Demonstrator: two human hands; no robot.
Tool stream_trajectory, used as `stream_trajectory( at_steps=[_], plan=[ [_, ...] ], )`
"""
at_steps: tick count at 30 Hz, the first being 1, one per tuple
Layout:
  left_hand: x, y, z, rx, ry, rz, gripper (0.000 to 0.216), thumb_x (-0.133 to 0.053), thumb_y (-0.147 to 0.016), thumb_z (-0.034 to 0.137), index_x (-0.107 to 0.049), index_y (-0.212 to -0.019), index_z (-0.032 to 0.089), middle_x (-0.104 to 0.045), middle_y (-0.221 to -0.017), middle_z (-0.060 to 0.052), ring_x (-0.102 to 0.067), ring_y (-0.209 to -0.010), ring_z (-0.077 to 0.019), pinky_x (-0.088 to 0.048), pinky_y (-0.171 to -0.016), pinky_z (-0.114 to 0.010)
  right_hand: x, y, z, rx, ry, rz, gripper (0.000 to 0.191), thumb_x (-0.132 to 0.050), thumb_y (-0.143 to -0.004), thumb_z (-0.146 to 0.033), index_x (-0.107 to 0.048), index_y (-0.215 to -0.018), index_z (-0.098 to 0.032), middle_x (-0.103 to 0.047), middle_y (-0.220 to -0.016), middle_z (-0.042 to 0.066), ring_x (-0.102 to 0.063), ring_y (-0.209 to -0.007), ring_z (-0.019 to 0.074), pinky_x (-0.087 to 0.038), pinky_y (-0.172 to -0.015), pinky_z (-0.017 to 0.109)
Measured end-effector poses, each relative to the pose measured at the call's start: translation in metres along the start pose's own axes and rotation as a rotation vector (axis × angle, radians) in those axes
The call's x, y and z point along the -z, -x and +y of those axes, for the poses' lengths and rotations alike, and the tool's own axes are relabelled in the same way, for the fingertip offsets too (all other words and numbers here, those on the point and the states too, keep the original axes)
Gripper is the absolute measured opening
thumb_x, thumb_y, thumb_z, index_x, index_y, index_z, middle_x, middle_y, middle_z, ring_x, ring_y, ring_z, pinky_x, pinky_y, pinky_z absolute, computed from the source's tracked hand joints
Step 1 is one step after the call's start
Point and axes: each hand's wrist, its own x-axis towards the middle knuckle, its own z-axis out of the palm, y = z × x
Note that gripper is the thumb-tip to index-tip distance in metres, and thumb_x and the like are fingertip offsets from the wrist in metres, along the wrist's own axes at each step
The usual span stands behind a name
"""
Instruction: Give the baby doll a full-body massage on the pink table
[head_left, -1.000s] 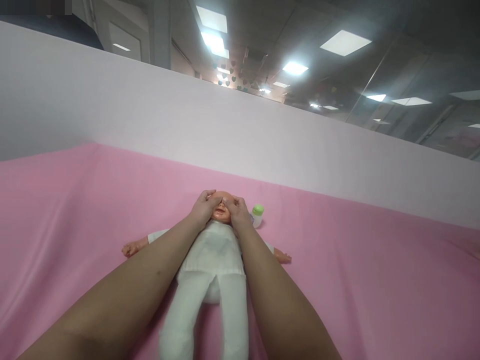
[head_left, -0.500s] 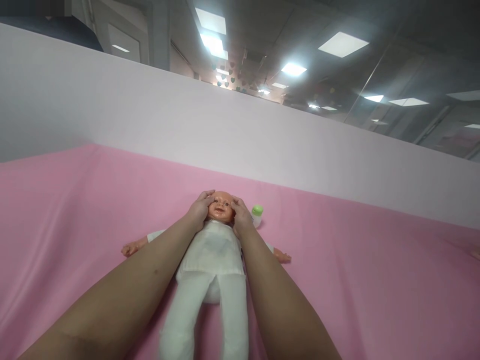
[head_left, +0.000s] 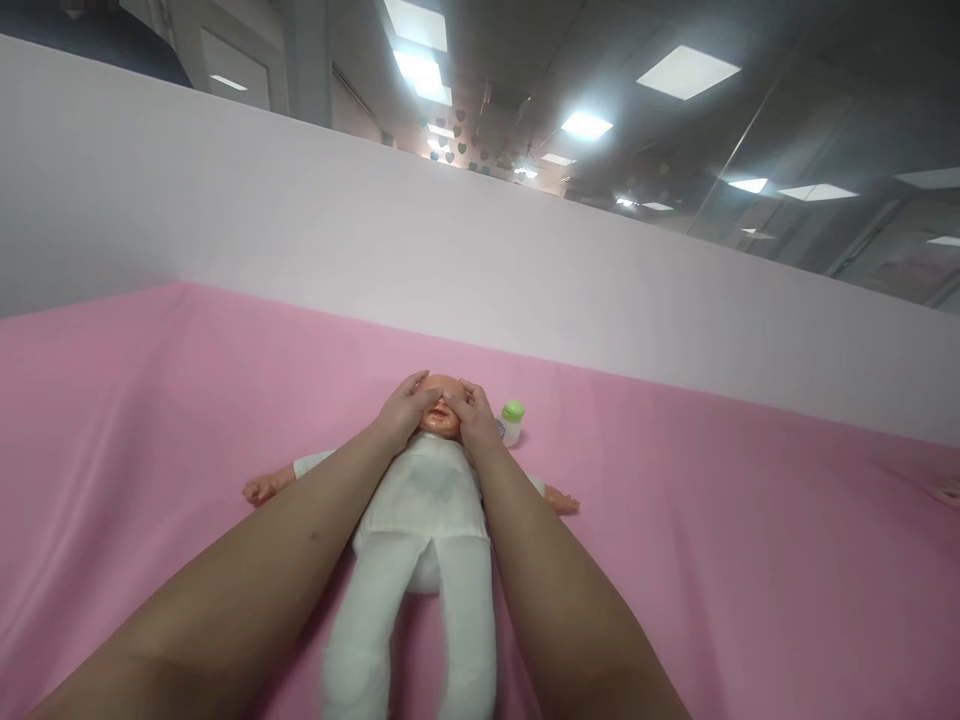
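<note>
A baby doll [head_left: 424,490] with a hard, shiny head and a white cloth body lies on its back, its arms spread wide. My left hand [head_left: 405,412] cups the left side of the doll's head. On the other side, my right hand [head_left: 475,412] wraps around it the same way. Both thumbs rest on the doll's face near the nose, covering its eyes; the mouth shows below them. Just right of my right hand stands a small, pale bottle [head_left: 511,430] with a green cap, partly hidden by that hand.
Pink sheeting [head_left: 660,520] spreads under the doll, with soft folds. Behind it rises a low white wall [head_left: 450,250], with glass above reflecting ceiling lights. A person in dark clothing [head_left: 112,45] is beyond the wall at the upper left. Part of something skin-toned [head_left: 946,490] shows at the right edge.
Both thumbs have slid inward over the doll's face, from beside the eyes toward the nose, so the eyes are now covered. The view has shifted slightly.
</note>
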Motion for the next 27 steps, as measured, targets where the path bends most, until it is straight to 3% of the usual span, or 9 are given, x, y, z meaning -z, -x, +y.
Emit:
stream_trajectory(
  at_steps=[4,8,15,21,24,27],
  plan=[
    [-0.0008,-0.0022,-0.001,-0.01,-0.022,0.005,0.058,-0.078,-0.07,0.029,-0.064,-0.125,0.019,-0.07,-0.112,-0.01,-0.069,-0.097,-0.024,-0.055,-0.088,-0.035,0.0012,-0.0037,0.0007,0.016,0.104,0.079,0.054,-0.083,-0.068,-0.044,-0.064,-0.115,-0.025,-0.07,-0.11,0.002,-0.065,-0.105,0.0234,-0.051,-0.097,0.038],
    [-0.0016,-0.0049,-0.002,-0.008,-0.013,0.026,0.052,-0.073,-0.074,0.028,-0.065,-0.124,0.02,-0.071,-0.111,-0.008,-0.069,-0.097,-0.022,-0.055,-0.088,-0.033,0.0007,-0.0056,0.0037,0.03,0.027,0.082,0.043,-0.078,-0.074,-0.045,-0.066,-0.111,-0.025,-0.071,-0.106,0.001,-0.064,-0.105,0.0224,-0.05,-0.098,0.038],
    [-0.0013,-0.0041,0.0002,0.017,0.032,0.045,0.046,-0.066,-0.078,0.026,-0.066,-0.123,0.021,-0.072,-0.115,-0.008,-0.069,-0.099,-0.0219,-0.056,-0.087,-0.032,0.0003,-0.0069,0.0077,0.026,-0.065,0.085,0.038,-0.072,-0.077,-0.04,-0.069,-0.112,-0.026,-0.071,-0.12,0.002,-0.061,-0.117,0.0229,-0.047,-0.106,0.04],
    [0.0002,-0.0053,-0.002,0.013,0.068,0.058,0.041,-0.065,-0.081,0.033,-0.068,-0.12,0.022,-0.072,-0.116,-0.008,-0.069,-0.102,-0.0227,-0.056,-0.088,-0.033,0.0057,-0.0041,0.0091,-0.014,-0.187,0.017,0.045,-0.074,-0.073,-0.035,-0.069,-0.118,-0.029,-0.065,-0.134,0.001,-0.057,-0.127,0.0244,-0.045,-0.109,0.045],
    [-0.001,-0.0056,-0.0022,0.002,0.068,0.042,0.043,-0.067,-0.081,0.044,-0.068,-0.117,0.02,-0.072,-0.112,-0.009,-0.07,-0.098,-0.0239,-0.057,-0.087,-0.035,0.0061,-0.0032,0.0074,-0.019,-0.199,0.0,0.049,-0.076,-0.072,-0.036,-0.068,-0.119,-0.029,-0.066,-0.133,0.002,-0.058,-0.126,0.0245,-0.044,-0.111,0.045],
    [-0.0009,-0.0045,-0.0022,-0.016,0.039,0.021,0.051,-0.075,-0.075,0.042,-0.065,-0.119,0.02,-0.072,-0.108,-0.009,-0.07,-0.095,-0.0237,-0.056,-0.087,-0.037,0.003,-0.0008,0.0038,-0.013,-0.119,-0.013,0.057,-0.08,-0.07,-0.04,-0.064,-0.123,-0.027,-0.067,-0.128,0.003,-0.059,-0.124,0.0247,-0.045,-0.11,0.044]
  ],
)
